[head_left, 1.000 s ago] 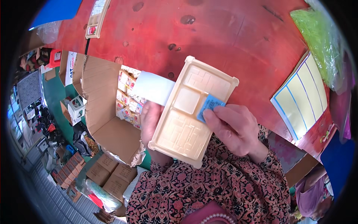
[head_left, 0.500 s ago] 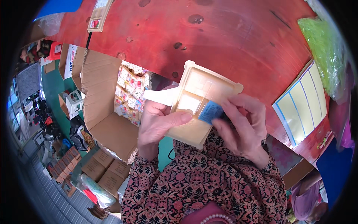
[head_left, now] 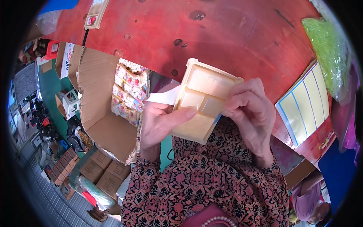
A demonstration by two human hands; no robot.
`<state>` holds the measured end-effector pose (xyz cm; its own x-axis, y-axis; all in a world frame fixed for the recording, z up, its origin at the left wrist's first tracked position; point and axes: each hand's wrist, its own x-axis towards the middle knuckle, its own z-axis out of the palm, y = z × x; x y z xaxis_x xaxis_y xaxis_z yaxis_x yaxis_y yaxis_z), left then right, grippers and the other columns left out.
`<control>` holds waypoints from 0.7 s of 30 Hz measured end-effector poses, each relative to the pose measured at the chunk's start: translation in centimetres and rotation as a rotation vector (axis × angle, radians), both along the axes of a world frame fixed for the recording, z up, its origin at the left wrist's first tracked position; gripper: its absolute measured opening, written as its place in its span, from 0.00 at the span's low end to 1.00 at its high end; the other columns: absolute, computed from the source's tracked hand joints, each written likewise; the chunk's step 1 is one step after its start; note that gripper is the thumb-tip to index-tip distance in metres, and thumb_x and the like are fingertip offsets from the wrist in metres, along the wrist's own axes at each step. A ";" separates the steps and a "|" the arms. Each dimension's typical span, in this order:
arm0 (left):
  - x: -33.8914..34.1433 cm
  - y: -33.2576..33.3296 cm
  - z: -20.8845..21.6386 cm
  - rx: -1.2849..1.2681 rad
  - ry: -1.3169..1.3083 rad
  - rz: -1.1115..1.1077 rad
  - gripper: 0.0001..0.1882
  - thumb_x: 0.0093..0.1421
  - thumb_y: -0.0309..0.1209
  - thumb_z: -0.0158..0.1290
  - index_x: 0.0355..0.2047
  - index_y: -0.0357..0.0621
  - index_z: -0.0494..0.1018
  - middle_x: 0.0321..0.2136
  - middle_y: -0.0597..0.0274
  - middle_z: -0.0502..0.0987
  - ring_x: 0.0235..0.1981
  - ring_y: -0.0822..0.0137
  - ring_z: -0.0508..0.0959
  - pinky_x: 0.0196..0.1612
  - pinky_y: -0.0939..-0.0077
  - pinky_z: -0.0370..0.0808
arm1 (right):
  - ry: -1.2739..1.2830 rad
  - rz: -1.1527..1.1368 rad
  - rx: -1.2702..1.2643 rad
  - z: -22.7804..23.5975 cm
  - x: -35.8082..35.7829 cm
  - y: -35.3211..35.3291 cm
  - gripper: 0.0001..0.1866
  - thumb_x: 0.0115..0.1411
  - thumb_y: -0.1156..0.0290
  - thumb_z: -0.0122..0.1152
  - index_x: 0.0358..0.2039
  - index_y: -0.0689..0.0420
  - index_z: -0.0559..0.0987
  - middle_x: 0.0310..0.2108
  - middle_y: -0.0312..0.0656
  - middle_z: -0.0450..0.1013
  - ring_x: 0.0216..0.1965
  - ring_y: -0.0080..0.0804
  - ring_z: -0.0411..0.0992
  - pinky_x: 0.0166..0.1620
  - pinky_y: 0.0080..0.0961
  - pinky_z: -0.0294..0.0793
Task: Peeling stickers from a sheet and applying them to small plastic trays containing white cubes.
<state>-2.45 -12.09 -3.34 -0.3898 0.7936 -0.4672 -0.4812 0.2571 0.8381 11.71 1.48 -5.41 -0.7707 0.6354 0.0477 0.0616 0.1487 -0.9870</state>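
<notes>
A beige plastic tray (head_left: 211,81) with several moulded compartments is tilted in front of my chest. My left hand (head_left: 160,123) grips its left side, the thumb lying across the front. A white strip (head_left: 164,97) sticks out to the left between this hand and the tray. My right hand (head_left: 251,113) is closed at the tray's right edge, fingers curled and thumb tip against the rim. Whatever is in its pinch is hidden. A sliver of a blue piece (head_left: 217,119) shows along the tray's edge just below those fingertips; the rest of it is out of sight.
Left of me stands an open cardboard box (head_left: 100,75) with many small printed packs (head_left: 130,85) inside. The red table (head_left: 227,34) bears another beige tray (head_left: 96,15), a yellow striped sheet (head_left: 304,104) and a green plastic bag (head_left: 325,53). Another person (head_left: 308,193) is at lower right.
The blue piece, earlier lying over a small compartment under my right fingers, has shifted to the tray's right edge and is mostly hidden. My right hand has moved slightly right and curled more.
</notes>
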 end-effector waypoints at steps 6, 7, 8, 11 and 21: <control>0.4 0.3 0.7 -0.025 -0.016 0.005 0.18 0.54 0.18 0.54 0.46 0.33 0.68 0.38 0.59 0.75 0.38 0.72 0.75 0.42 0.80 0.73 | -0.072 -0.016 0.138 0.0 -0.1 -0.4 0.09 0.38 0.78 0.65 0.23 0.56 0.76 0.26 0.33 0.68 0.31 0.30 0.63 0.33 0.24 0.64; 0.4 0.3 0.9 -0.083 0.019 -0.036 0.19 0.54 0.18 0.54 0.47 0.33 0.67 0.38 0.58 0.75 0.39 0.72 0.75 0.42 0.79 0.73 | -0.080 -0.037 0.144 0.0 -0.1 -0.7 0.10 0.37 0.80 0.65 0.23 0.57 0.76 0.25 0.34 0.67 0.30 0.30 0.63 0.32 0.24 0.64; 0.4 0.3 1.0 -0.115 0.058 -0.066 0.19 0.53 0.18 0.53 0.47 0.33 0.67 0.38 0.58 0.75 0.39 0.72 0.75 0.42 0.79 0.73 | -0.076 -0.041 0.155 -0.1 -0.2 -1.0 0.10 0.37 0.80 0.65 0.23 0.57 0.76 0.25 0.34 0.67 0.30 0.30 0.63 0.32 0.24 0.64; 0.6 0.4 0.9 -0.067 0.111 -0.067 0.19 0.53 0.17 0.54 0.47 0.33 0.67 0.38 0.57 0.75 0.40 0.71 0.75 0.43 0.78 0.73 | -0.016 -0.132 0.109 -0.4 -0.5 -1.8 0.10 0.38 0.83 0.64 0.23 0.58 0.76 0.25 0.35 0.66 0.28 0.30 0.64 0.30 0.23 0.64; 1.7 -0.2 -0.1 -0.052 -0.006 0.089 0.20 0.51 0.15 0.54 0.46 0.31 0.67 0.37 0.54 0.75 0.39 0.69 0.76 0.42 0.76 0.74 | 0.027 -0.189 0.159 -1.4 -0.4 -1.9 0.17 0.42 0.81 0.68 0.35 0.62 0.75 0.33 0.37 0.65 0.29 0.22 0.64 0.27 0.16 0.62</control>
<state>-0.76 -12.29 -3.44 -0.4545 0.7308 -0.5093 -0.5088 0.2562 0.8218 11.30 -0.47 -6.82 -0.6360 0.7509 0.1778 0.0766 0.2908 -0.9537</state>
